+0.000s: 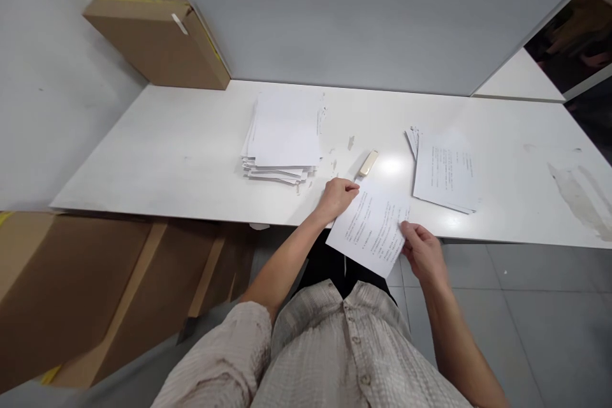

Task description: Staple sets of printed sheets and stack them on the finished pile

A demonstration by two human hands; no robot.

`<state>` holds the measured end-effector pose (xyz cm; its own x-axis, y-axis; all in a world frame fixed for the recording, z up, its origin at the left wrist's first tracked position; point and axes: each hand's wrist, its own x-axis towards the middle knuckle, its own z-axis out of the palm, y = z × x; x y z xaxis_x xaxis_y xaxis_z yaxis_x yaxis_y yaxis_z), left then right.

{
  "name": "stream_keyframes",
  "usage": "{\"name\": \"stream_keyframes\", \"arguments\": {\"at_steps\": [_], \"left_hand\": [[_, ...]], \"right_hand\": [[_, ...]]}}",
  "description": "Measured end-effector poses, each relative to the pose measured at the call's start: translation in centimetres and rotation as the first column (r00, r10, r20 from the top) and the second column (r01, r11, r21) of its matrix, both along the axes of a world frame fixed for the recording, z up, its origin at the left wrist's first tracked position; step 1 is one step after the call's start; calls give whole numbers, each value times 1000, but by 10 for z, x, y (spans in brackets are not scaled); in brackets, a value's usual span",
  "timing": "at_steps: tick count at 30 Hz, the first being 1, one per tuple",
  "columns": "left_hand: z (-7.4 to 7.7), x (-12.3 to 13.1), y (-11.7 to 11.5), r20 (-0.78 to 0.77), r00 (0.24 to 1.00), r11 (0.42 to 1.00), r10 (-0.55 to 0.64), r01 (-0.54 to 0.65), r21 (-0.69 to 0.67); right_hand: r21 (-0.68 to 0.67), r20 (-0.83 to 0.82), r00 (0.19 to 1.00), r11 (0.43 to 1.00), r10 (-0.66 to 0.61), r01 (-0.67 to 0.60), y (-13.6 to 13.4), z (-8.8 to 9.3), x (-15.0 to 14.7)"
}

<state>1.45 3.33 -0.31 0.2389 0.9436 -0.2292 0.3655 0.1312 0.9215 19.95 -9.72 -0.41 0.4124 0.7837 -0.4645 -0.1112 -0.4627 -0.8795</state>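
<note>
A printed sheet of paper (371,226) lies half over the near edge of the white table (182,153). My left hand (338,196) is closed on its upper left corner. My right hand (421,248) pinches its lower right edge. Just beyond the sheet lies a small beige staple remover (368,163). A thick stack of white papers (285,137) sits to the left of it. To the right rests a thinner pile of printed sheets (445,171).
A cardboard box (157,38) leans against the wall at the table's far left corner. More cardboard boxes (95,287) stand on the floor under the table's left side. A grey partition (363,13) backs the table. Small paper scraps (350,142) lie near the stack.
</note>
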Motion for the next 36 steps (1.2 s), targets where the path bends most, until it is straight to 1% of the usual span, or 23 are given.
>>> {"name": "stream_keyframes", "arguments": {"at_steps": [1,2,3,4,5,6,7,9,11,13,14,16,18,20,25,27,32,36], "left_hand": [[0,0,1,4,1000,1000,-3,3,-13],[1,0,2,8,1000,1000,-5,5,-23],[2,-1,2,13,1000,1000,-7,8,-28],[2,-1,3,15,1000,1000,-9,9,-29],[2,-1,3,14,1000,1000,-8,8,-28],[2,-1,3,8,1000,1000,-7,7,-25],[2,0,3,4,1000,1000,-7,7,-20],[0,0,3,3,1000,1000,-3,3,-7],[-1,1,2,4,1000,1000,4,-4,2],[-3,1,2,-10,1000,1000,9,-9,9],[-3,2,2,-21,1000,1000,10,-10,10],[-3,2,3,-37,999,1000,8,-8,15],[-2,2,4,-44,999,1000,7,-6,19],[-1,2,4,-50,999,1000,-1,1,19],[-1,2,4,-61,998,1000,-5,6,10],[-1,2,4,-62,998,1000,-7,8,10],[-3,2,5,-73,997,1000,-17,19,24],[-5,2,6,-87,996,999,-18,21,40]], "right_hand": [[2,171,985,1000,6,-7,1,3,8],[9,366,930,1000,2,-6,3,7,15],[27,550,835,1000,-12,-3,7,11,21],[59,689,724,998,-35,-8,13,17,25],[105,774,630,994,-62,-31,23,23,27],[156,816,571,985,-86,-75,35,29,27],[206,831,547,968,-97,-141,51,34,25],[290,837,540,910,-90,-298,88,40,16],[304,850,527,844,-31,-441,129,40,3],[235,868,490,805,77,-544,166,33,-10],[178,877,460,797,137,-577,181,29,-16],[46,895,374,783,243,-620,200,20,-27],[-68,908,275,758,316,-648,209,12,-34],[-139,914,194,724,355,-675,210,7,-37],[-232,916,67,660,395,-715,205,9,-37],[-264,914,29,646,405,-717,205,10,-38],[-347,922,-112,664,371,-662,202,6,-43],[-309,948,-157,694,275,-650,199,2,-46]]}}
